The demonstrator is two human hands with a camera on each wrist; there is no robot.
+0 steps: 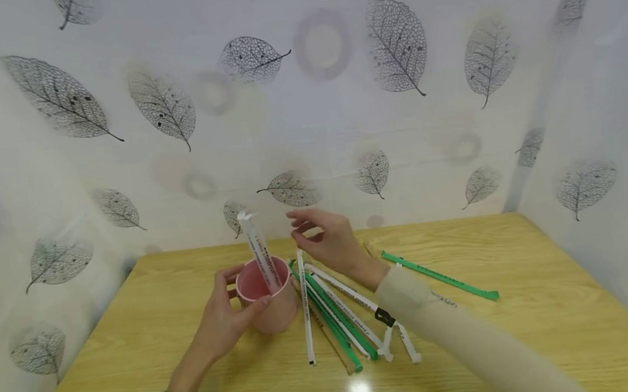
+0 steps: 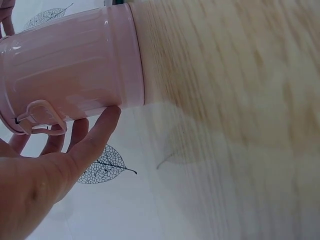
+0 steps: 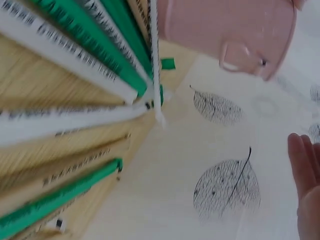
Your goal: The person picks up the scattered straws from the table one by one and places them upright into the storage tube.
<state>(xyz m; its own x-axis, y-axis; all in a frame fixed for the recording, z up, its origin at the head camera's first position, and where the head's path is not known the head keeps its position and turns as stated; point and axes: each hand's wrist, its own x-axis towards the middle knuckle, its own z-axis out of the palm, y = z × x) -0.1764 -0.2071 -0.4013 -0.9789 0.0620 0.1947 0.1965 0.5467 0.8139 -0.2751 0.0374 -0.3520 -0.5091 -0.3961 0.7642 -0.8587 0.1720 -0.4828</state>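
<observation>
A small pink bucket [image 1: 275,315] with a little side handle stands on the table. White paper-wrapped straws [image 1: 260,253] lean up out of its mouth. My left hand [image 1: 209,331] grips the bucket from the left, thumb at the near rim and fingers round the far side. In the left wrist view its fingers [image 2: 92,142] lie along the bucket's wall below the handle. My right hand [image 1: 330,240] hovers right of the bucket, fingers loosely bent and nothing in them. Beneath the right forearm lies a loose pile of wrapped straws [image 1: 334,303], white, green and brown.
One green wrapped straw [image 1: 443,277] lies apart on the right of the wooden table [image 1: 538,326]. A leaf-patterned curtain [image 1: 331,129] hangs behind the table and along both sides. The pile's left edge lies close beside the bucket.
</observation>
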